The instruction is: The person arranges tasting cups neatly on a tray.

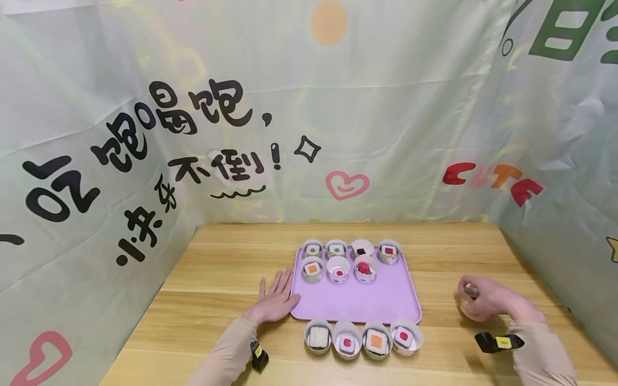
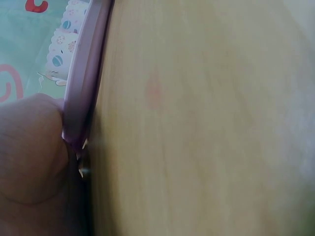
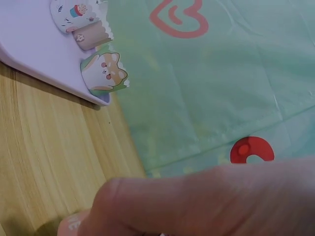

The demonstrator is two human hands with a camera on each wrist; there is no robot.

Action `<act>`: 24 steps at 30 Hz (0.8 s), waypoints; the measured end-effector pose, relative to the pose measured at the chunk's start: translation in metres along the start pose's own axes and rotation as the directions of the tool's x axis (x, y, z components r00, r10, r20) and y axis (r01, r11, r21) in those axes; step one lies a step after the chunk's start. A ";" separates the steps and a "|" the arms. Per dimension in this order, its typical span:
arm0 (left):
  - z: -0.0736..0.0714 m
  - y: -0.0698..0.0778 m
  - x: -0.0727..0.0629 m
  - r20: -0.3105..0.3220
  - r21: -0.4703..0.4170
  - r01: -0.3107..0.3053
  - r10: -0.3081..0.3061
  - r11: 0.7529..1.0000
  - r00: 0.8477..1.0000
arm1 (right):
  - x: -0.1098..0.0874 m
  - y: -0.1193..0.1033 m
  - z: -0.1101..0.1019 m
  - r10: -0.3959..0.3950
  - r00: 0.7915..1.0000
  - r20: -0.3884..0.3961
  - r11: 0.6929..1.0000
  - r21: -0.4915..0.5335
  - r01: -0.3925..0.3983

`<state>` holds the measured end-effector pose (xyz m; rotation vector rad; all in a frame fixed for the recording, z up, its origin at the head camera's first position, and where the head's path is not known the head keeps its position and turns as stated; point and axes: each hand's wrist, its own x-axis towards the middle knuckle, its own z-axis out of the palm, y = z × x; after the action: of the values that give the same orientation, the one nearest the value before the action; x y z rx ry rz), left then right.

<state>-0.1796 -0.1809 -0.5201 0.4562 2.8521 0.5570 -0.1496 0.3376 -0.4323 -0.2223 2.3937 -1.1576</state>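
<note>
My left hand (image 1: 272,303) lies with fingers spread at the left edge of a lilac tray (image 1: 357,306), the thumb over its rim. On the tray's back half, several paper cups (image 1: 313,269) stand in two rows, each with a small toy-like sushi piece inside. Off to the right of the tray, my right hand (image 1: 485,299) curls its fingers around a small pinkish cup (image 3: 74,223) with white lettering, mostly hidden by the fingers. A greyish-brown patch shows between thumb and fingers in the head view; I cannot tell what it is.
In front of the tray, a row of several more filled cups (image 1: 346,341) stands on the wooden table (image 1: 217,257). Printed cloth (image 1: 405,134) hangs close behind the table and along both sides. Each wrist carries a black camera (image 1: 499,342).
</note>
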 end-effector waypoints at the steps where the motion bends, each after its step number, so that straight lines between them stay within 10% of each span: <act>1: 0.000 0.000 0.000 -0.001 0.002 -0.001 0.001 1.000 1.000 | 0.000 0.000 0.000 -0.029 1.000 -0.011 0.999 -0.037 0.029; 24: -0.001 0.001 -0.001 0.006 -0.001 0.005 -0.005 1.000 1.000 | 0.005 -0.003 0.010 -0.207 0.963 -0.171 0.955 -0.248 0.161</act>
<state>-0.1789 -0.1804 -0.5188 0.4500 2.8463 0.5554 -0.1500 0.3269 -0.4366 -0.4364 2.7334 -1.0168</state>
